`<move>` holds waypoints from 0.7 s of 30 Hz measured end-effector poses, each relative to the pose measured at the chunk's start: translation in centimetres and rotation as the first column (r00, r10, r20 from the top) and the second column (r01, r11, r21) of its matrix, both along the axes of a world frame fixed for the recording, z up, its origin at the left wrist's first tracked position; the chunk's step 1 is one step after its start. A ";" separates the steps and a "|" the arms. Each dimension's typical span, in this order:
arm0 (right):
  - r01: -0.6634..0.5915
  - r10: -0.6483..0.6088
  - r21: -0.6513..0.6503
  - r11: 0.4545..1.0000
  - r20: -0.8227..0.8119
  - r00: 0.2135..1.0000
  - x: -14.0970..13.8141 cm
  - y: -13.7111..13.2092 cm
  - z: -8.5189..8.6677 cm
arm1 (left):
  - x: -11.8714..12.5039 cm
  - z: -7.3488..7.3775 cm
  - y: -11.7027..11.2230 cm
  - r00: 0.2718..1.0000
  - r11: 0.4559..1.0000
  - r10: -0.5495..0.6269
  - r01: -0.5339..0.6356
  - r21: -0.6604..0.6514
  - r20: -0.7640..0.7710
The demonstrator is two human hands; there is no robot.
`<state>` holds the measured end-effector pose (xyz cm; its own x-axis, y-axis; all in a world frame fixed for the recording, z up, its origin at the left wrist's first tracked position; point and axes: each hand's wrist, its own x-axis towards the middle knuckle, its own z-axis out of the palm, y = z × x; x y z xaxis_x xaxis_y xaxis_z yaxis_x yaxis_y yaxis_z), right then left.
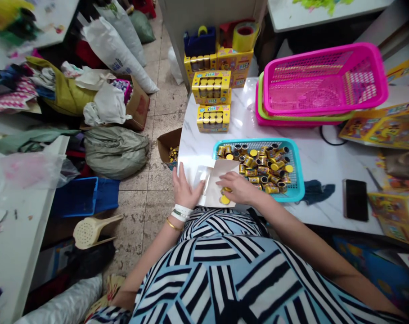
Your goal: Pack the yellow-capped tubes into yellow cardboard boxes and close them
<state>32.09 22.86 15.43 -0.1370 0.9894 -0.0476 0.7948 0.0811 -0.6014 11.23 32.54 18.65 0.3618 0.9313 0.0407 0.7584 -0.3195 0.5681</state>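
Note:
An opened carton (215, 180), pale inside with a clear plastic window, lies at the table's front edge before me. My left hand (186, 189) is at its left side, fingers stretched apart, the thumb touching the window edge. Over the carton, my right hand (236, 188) has its fingers curled around a small yellow-capped tub, partly hidden beneath them. Another yellow-capped tub (224, 200) sits in the carton just below those fingers. Right behind my right hand stands a turquoise basket (300, 180) holding many such tubs (263, 170), lying in all directions.
Filled yellow cartons (213, 119) are stacked at the back, with a tape dispenser (200, 42) on top. Pink baskets (325, 85) are nested at the back right. A phone (355, 200) and flat printed cartons (393, 216) lie rightward. A cardboard box (167, 144) stands left of the table.

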 end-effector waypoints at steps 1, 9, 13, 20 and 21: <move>0.058 -0.054 0.101 0.993 -0.041 0.998 -0.4 -0.2 -0.3 | -0.1 -0.3 0.0 0.999 0.999 -0.031 0.033 0.041 -0.044; 0.730 -0.745 -0.166 0.663 -0.239 0.623 -3.3 -1.3 -1.7 | 1.8 0.5 -0.9 0.941 0.936 -0.300 0.260 -0.236 -0.155; 0.583 -0.691 -0.379 0.719 -0.294 0.660 -4.0 -0.9 -1.8 | 3.1 2.5 0.5 0.867 0.942 -0.309 0.225 -0.247 -0.390; 0.455 -0.544 -0.324 0.829 -0.283 0.790 -5.9 1.6 -1.6 | 2.2 5.2 4.1 0.901 0.980 -0.196 0.171 -0.099 -0.387; 0.431 -0.519 -0.326 0.841 -0.263 0.813 -6.0 2.0 -1.8 | 1.8 5.3 4.0 0.914 0.974 -0.225 0.203 -0.101 -0.338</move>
<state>26.10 24.82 13.59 0.2962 0.8964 -0.3298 0.4466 -0.4352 -0.7818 13.01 36.56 23.92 0.5341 0.8265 -0.1778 0.8279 -0.4688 0.3078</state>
